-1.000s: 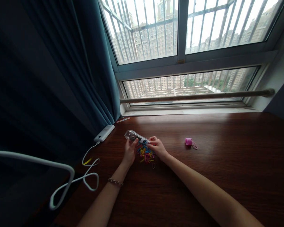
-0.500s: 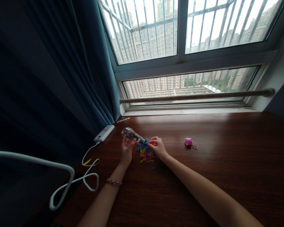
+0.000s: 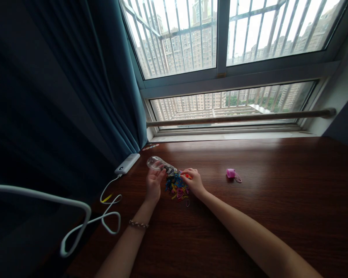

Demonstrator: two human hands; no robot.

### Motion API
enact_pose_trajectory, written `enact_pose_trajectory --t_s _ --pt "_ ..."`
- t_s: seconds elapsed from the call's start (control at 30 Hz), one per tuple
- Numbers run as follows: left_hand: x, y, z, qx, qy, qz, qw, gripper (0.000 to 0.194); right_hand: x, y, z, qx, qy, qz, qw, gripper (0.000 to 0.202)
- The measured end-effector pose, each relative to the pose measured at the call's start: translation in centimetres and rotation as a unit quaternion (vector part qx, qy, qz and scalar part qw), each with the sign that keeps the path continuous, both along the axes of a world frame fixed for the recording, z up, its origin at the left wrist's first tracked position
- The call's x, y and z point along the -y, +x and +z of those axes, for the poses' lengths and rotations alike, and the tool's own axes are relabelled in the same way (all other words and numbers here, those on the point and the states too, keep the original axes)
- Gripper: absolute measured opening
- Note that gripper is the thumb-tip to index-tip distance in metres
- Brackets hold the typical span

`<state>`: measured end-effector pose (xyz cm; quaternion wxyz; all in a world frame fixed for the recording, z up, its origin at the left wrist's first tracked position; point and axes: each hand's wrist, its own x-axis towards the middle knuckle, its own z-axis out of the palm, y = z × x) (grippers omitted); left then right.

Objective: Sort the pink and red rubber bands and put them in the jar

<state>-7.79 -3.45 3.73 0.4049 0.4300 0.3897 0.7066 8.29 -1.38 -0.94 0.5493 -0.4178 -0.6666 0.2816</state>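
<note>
My left hand is closed round a clear bottle, which lies tilted with its mouth toward the right. A few dark bands remain visible near the neck, while the rounded end looks see-through. Below the mouth is a heap of small elastic hair bands in blue, yellow, pink and other colours. My right hand is at the mouth and the heap's upper right edge, its fingers pinched together among the bands. Exactly which bands they grip is hidden. A pink cap with a loop strap lies off to the right.
A white power bank with a white cable sits at the table's left edge by the blue curtain. Small round stickers are at the back left corner. A metal rail crosses before the window behind the brown table.
Dark bands that filled much of the bottle have slid out onto the heap, leaving its rounded end clear. The bottle and my left hand have shifted slightly left. My right hand stays nearly in place.
</note>
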Motion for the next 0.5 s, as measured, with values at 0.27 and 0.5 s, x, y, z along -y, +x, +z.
enact_pose_trajectory --t_s 0.27,0.5 --pt "-0.4 -0.3 -0.9 0.142 -0.149 -0.114 0.972 0.026 0.6 0.0 0.9 0.014 0.034 0.063 0.997 0.030" --pt "0.5 1.5 -1.5 0.073 -0.140 -0.171 0.972 0.031 0.8 -0.2 0.7 0.065 0.028 0.096 0.993 0.047"
